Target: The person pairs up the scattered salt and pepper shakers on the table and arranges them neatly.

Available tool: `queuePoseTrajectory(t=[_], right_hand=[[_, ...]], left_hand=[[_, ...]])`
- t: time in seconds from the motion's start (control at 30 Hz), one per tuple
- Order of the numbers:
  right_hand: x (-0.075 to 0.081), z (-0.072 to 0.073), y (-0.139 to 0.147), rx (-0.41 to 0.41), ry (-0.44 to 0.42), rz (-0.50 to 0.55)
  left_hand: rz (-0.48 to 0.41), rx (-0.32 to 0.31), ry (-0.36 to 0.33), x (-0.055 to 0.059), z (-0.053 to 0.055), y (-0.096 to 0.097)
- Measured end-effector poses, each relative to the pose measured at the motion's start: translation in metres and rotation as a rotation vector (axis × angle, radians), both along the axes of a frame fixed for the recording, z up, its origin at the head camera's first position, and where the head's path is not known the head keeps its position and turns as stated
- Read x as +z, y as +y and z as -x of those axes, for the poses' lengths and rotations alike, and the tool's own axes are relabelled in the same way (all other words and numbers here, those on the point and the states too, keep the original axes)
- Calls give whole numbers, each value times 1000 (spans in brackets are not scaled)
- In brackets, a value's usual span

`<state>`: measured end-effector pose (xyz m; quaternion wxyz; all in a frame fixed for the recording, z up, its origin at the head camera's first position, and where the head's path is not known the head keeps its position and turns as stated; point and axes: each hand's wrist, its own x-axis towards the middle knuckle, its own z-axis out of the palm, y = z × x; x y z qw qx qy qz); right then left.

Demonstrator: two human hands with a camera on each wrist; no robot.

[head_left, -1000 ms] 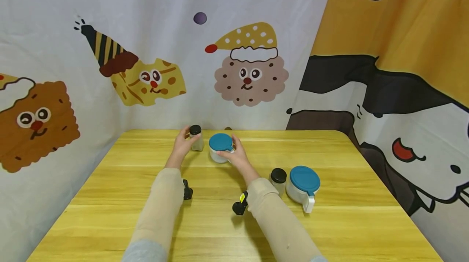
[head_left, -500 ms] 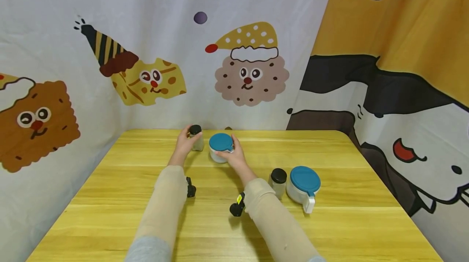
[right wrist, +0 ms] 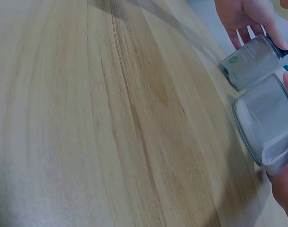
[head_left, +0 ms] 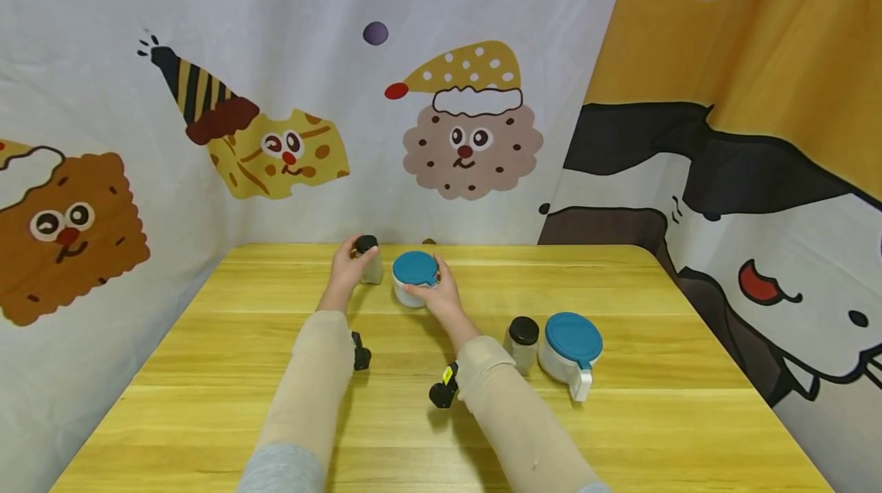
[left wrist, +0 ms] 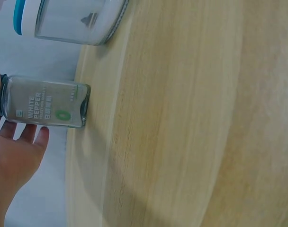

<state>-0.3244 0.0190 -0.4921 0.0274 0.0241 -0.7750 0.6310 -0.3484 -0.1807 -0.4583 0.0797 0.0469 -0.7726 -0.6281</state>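
At the far side of the table, my left hand (head_left: pixel 344 269) holds a pepper bottle (head_left: pixel 373 271) by its black cap, thumb in front and fingers behind. The left wrist view shows "WHITE PEPPER" on that upright clear bottle (left wrist: pixel 45 103). Just right of it stands a seasoning jar (head_left: pixel 415 268) with a blue lid and white handle. My right hand (head_left: pixel 444 295) grips this jar on its handle side, thumb across the front. In the right wrist view the glass jar (right wrist: pixel 266 111) has some white contents at its bottom. Both containers appear to rest on the tabletop.
Nearer, to the right, stand a second black-capped bottle (head_left: pixel 522 344) and a second blue-lidded jar (head_left: pixel 573 340), its handle toward me. My right forearm passes close to that bottle. A printed curtain (head_left: pixel 310 217) hangs behind the wooden table (head_left: pixel 620 432).
My left forearm has shifted slightly right and the right one slightly left. Both hands keep their holds, and the bottle and jar stay essentially in place.
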Motion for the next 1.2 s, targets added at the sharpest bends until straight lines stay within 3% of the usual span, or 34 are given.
queuePoseTrajectory(t=[0.63, 0.87, 1.2], right_hand=[[3, -5, -4, -35, 10, 10], [1, -6, -5, -58, 8, 22], [3, -11, -9, -96, 15, 46]], left_hand=[[-125, 44, -24, 3, 0, 1], [-141, 72, -22, -2, -1, -1], [-142, 65, -15, 0, -4, 2]])
